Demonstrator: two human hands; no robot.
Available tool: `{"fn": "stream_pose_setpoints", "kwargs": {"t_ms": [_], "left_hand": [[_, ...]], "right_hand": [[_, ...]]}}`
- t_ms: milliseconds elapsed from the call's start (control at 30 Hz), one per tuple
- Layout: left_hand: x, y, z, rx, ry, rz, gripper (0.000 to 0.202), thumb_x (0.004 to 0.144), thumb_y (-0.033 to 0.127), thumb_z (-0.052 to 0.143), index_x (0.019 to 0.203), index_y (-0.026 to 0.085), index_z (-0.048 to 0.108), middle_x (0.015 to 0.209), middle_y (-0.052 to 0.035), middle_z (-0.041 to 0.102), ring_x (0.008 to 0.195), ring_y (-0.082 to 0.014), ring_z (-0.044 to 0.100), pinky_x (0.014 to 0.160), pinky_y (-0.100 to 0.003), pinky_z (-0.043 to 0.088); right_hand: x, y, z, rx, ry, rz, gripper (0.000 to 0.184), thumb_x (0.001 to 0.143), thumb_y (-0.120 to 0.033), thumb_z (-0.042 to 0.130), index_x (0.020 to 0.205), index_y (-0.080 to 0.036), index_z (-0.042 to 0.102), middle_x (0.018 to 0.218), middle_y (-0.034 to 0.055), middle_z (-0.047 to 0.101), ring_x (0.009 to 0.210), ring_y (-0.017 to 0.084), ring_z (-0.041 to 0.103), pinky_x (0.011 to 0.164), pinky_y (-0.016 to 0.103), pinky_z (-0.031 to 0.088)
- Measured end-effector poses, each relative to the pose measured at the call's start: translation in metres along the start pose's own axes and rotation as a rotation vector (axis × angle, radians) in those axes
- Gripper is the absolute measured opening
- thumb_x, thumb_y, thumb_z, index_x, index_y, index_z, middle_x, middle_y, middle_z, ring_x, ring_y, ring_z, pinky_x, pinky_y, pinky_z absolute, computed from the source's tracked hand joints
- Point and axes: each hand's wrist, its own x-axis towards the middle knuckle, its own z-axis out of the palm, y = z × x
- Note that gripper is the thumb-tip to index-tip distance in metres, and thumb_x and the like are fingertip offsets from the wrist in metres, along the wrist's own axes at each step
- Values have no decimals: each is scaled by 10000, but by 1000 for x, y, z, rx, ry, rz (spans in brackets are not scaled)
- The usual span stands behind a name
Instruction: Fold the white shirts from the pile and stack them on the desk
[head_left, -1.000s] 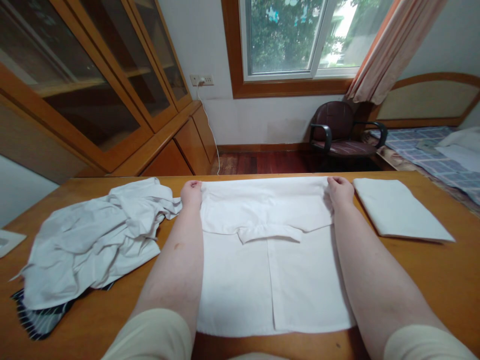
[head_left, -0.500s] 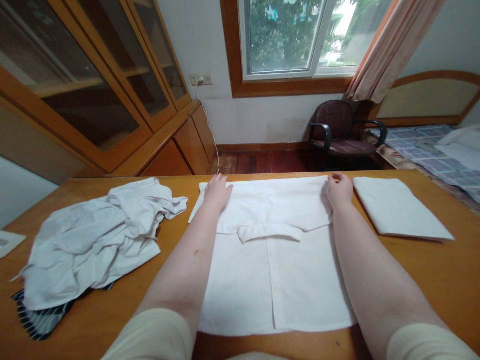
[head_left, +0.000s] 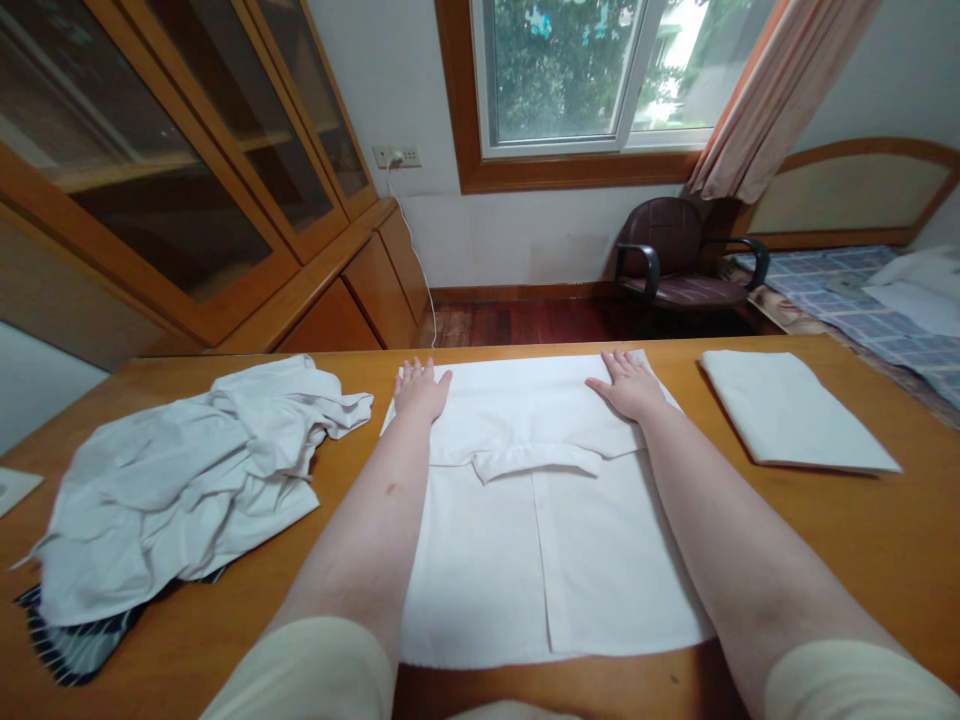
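A white shirt point(head_left: 480, 560) lies spread on the wooden table, its upper part folded down so that the collar point(head_left: 536, 462) points toward me. The front placket runs from under the collar down to the hem. My left hand point(head_left: 421, 390) rests flat on the far left corner of the folded part, fingers stretched out. On the far right of that same fold lies my right hand point(head_left: 628, 385), palm down with the fingers spread. Neither hand grips the cloth.
To the left lies a crumpled white garment point(head_left: 180, 490) over a dark striped cloth point(head_left: 82, 640). A neatly folded white garment point(head_left: 799, 410) sits at the right on the table point(head_left: 847, 560). Beyond the table stand an armchair point(head_left: 667, 255) and a glass-door cabinet point(head_left: 300, 270).
My right hand has let go of the fold's far right edge, moved left and flattened onto the shirt. My left hand has slid slightly left, to the corner.
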Motion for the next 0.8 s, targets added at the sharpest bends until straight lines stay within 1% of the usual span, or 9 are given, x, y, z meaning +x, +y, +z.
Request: {"fn": "stream_pose_setpoints", "kwargs": {"t_ms": [100,200,267,333,433,500,600,700,800], "left_hand": [[0,-2,1,9,14,-32,794,877,585,210,1455,42,231,1525,-182,147,1411,-300,103,1135,-444,118],[1,-2,2,21,13,-31,805,883,574,197,1452,5,206,1522,-206,128,1411,-304,97,1136,-439,119],[1,-4,2,26,5,-17,801,884,573,206,1453,9,207,1523,-211,117,1411,-309,87,1133,-443,123],[1,-10,2,29,-9,23,790,881,585,220,1459,46,218,1528,-195,109,1412,-305,78,1131,-450,128],[2,-25,0,33,-16,76,767,868,620,239,1465,140,244,1539,-153,106,1413,-298,85,1124,-474,131],[2,-36,-1,41,-6,52,760,861,633,245,1467,175,245,1539,-149,125,1409,-311,110,1115,-501,132],[3,-46,-2,58,3,7,748,873,608,239,1472,159,224,1524,-174,171,1403,-318,140,1109,-517,132],[1,-47,-2,61,10,6,748,879,589,248,1476,141,199,1518,-183,189,1400,-312,158,1109,-510,144],[-3,-42,-5,68,100,-7,771,877,560,300,1469,78,195,1511,-207,196,1397,-315,173,1112,-485,163]], "right_hand": [[-1,7,-3,3,6,61,877,828,-714,267,1471,-119,232,1526,137,195,1402,269,158,1117,439,159],[-3,7,-4,6,16,90,895,821,-723,263,1469,-107,230,1530,140,176,1406,275,135,1113,458,162],[-4,6,-4,11,19,92,886,826,-718,252,1469,-108,233,1532,138,168,1407,277,131,1110,468,164],[-4,6,-4,15,20,89,866,836,-707,235,1469,-118,234,1533,134,168,1407,277,133,1107,480,163],[-5,11,-5,12,15,75,838,846,-695,218,1474,-140,225,1533,124,175,1407,273,135,1105,496,161],[-5,15,-5,8,10,59,816,854,-683,216,1474,-153,228,1534,117,178,1406,272,140,1103,500,164],[-7,21,-6,6,13,40,784,867,-660,219,1473,-163,236,1534,112,180,1402,278,153,1102,501,169],[-8,22,-5,-4,20,33,772,874,-646,220,1473,-160,233,1532,114,188,1400,276,160,1102,497,170],[-8,20,-4,-31,29,48,774,873,-645,215,1474,-158,228,1528,125,201,1399,272,166,1101,501,161]]}}
